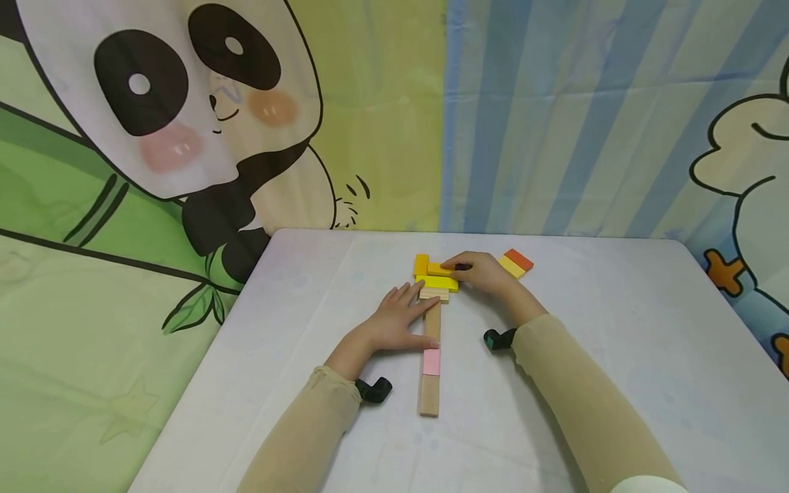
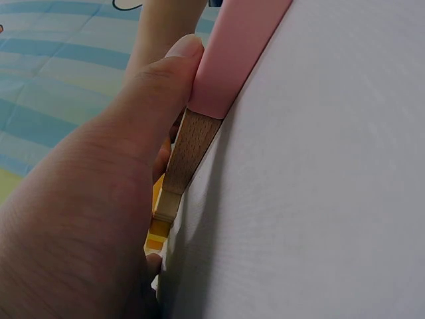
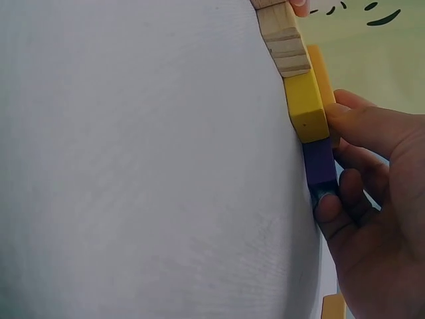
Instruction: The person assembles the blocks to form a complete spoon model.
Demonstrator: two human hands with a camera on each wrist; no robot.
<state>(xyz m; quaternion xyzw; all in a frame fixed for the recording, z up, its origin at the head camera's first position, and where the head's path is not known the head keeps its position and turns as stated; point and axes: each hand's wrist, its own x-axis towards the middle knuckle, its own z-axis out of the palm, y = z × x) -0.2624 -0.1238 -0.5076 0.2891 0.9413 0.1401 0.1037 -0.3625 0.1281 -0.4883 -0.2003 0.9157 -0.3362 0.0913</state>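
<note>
A column of wooden blocks runs up the table. From the near end it has a plain block point(image 1: 429, 396), a pink block point(image 1: 431, 362), another plain block point(image 1: 433, 323), thin pale pieces point(image 1: 434, 294) and a yellow block point(image 1: 445, 283) lying crosswise. Two orange-yellow blocks point(image 1: 422, 265) stand beyond it. My left hand point(image 1: 391, 324) lies along the column with fingers spread, its thumb touching near the pink block's far end. With curled fingers my right hand point(image 1: 483, 272) holds a purple block point(image 3: 319, 161) at the right of the yellow one; one finger touches an orange-yellow block point(image 3: 323, 76).
Right of the right hand lie a light yellow block point(image 1: 511, 267) and a red-orange block point(image 1: 519, 258) side by side. A white cloth covers the table point(image 1: 616, 383). Behind it hangs a printed curtain point(image 1: 382, 137). Each wrist wears a small black camera point(image 1: 374, 391).
</note>
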